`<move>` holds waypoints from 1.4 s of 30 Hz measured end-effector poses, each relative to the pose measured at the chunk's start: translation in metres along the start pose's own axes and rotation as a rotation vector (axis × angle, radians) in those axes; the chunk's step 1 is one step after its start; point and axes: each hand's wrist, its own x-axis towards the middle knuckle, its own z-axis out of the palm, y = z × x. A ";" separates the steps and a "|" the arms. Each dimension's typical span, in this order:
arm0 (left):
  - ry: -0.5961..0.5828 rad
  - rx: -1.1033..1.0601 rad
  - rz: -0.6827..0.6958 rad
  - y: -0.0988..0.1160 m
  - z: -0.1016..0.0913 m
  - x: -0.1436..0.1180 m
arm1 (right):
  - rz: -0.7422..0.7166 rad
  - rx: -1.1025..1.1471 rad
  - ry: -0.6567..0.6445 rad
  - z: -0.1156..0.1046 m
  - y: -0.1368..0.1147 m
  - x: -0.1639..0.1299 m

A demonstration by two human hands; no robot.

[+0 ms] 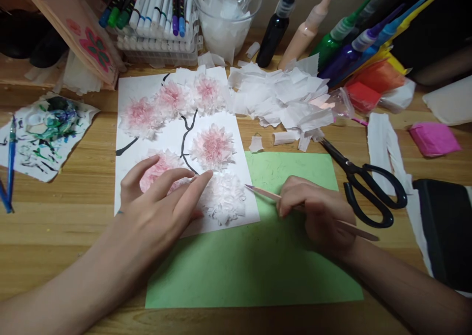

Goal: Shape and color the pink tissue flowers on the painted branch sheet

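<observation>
My right hand (317,209) is closed round a thin wooden stick (265,193). The stick's pointed, purplish tip reaches the right side of a white crumpled-paper flower (224,197). To the left of that flower is my left hand (165,197), its fingers stretched apart, with the index fingertip at the flower's upper left edge. Whether it presses on the flower I cannot tell. The white sheet (155,87) beneath bears black painted branches and several pink-centred tissue flowers (214,147). One pink flower (158,170) is partly covered by my left hand.
A green mat (258,276) lies under the sheet's right side. Black scissors (363,182) rest at right, with white paper scraps (280,92) behind. A plastic cup (228,25), markers (155,6) and paint bottles (273,35) stand at the back. Left lies a paint-stained paper (47,133).
</observation>
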 end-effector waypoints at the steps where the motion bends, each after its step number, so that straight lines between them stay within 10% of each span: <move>1: 0.013 0.005 0.000 0.000 0.000 0.000 | 0.000 -0.017 -0.033 0.000 0.000 0.000; 10: 0.022 0.039 0.000 -0.002 0.003 -0.003 | 0.224 0.180 0.174 0.008 -0.001 0.019; 19: 0.209 0.103 -0.055 0.001 0.015 0.001 | 0.362 0.317 0.038 0.008 0.011 0.041; 42: 0.211 0.070 -0.128 0.003 0.020 -0.002 | 0.349 0.321 -0.108 0.007 0.021 0.057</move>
